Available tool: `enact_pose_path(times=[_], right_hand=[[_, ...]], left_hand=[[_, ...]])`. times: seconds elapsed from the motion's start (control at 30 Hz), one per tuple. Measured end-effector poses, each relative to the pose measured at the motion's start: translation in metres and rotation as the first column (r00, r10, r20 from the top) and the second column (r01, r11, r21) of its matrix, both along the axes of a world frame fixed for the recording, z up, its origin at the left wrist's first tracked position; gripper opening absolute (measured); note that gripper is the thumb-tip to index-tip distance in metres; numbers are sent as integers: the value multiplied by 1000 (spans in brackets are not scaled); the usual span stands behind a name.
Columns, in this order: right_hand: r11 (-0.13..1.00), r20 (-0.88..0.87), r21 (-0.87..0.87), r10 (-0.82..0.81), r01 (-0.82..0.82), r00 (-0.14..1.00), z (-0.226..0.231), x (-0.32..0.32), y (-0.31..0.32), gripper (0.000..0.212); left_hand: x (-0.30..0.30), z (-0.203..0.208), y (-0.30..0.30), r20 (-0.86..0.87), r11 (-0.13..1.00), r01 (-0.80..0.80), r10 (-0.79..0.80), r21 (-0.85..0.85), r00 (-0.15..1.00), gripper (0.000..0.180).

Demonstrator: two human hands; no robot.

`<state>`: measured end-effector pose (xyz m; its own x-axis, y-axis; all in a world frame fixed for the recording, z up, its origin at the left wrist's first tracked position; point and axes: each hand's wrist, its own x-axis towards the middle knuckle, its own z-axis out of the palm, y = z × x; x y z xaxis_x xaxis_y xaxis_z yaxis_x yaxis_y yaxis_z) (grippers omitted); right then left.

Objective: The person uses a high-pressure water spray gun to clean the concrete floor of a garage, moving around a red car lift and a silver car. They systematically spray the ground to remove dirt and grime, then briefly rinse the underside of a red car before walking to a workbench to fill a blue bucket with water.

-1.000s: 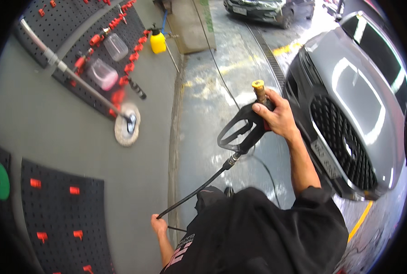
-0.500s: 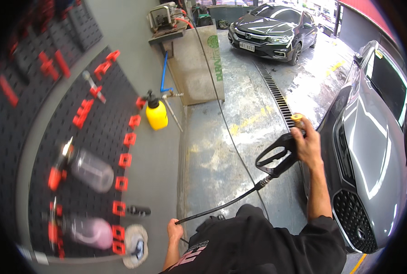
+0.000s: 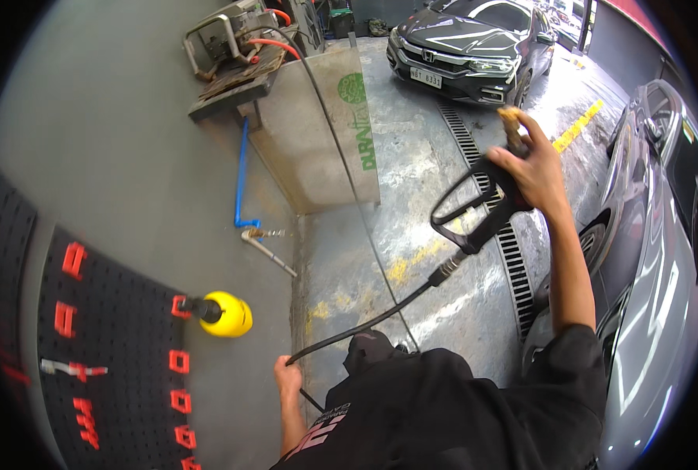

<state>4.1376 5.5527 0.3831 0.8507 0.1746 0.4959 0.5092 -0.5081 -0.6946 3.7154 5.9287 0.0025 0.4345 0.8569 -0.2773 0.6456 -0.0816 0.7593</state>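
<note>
My right hand (image 3: 540,174) is closed around the front end of a black pressure washer gun (image 3: 494,227), with its brass tip (image 3: 508,117) showing past my thumb and fingers. The gun's looped trigger guard faces left. From a metal coupling at its lower end, a black hose (image 3: 364,323) curves down to the left. Low beside my body, my left hand (image 3: 288,376) is wrapped round that hose. A short length of it hangs on below that hand.
A grey car (image 3: 654,266) stands close on my right, and a dark car (image 3: 454,55) ahead. A floor drain (image 3: 513,270) crosses between. On the left are a machine (image 3: 235,39) on a shelf (image 3: 231,95), an upright panel (image 3: 317,133), a blue pipe (image 3: 243,172), a yellow spray bottle (image 3: 231,315) and a pegboard (image 3: 122,352).
The view has moved forward along the wall, past the hanging bottles. My right hand has raised the gun higher in view. Both hands keep their hold.
</note>
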Motion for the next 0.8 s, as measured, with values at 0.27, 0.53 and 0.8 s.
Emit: enact_pose_path(times=[0.27, 0.53, 0.8], right_hand=[[982, 311, -162, 145, -98, 939, 82, 292, 131, 94], [962, 394, 160, 142, -220, 908, 167, 498, 248, 78], [889, 595, 372, -8, -266, 804, 179, 793, 303, 73]], left_hand=[[242, 63, 42, 213, 905, -158, 258, -395, 942, 15], [514, 205, 152, 679, 979, -191, 189, -73, 709, 22], [654, 276, 156, 853, 993, -110, 29, 33, 521, 42]])
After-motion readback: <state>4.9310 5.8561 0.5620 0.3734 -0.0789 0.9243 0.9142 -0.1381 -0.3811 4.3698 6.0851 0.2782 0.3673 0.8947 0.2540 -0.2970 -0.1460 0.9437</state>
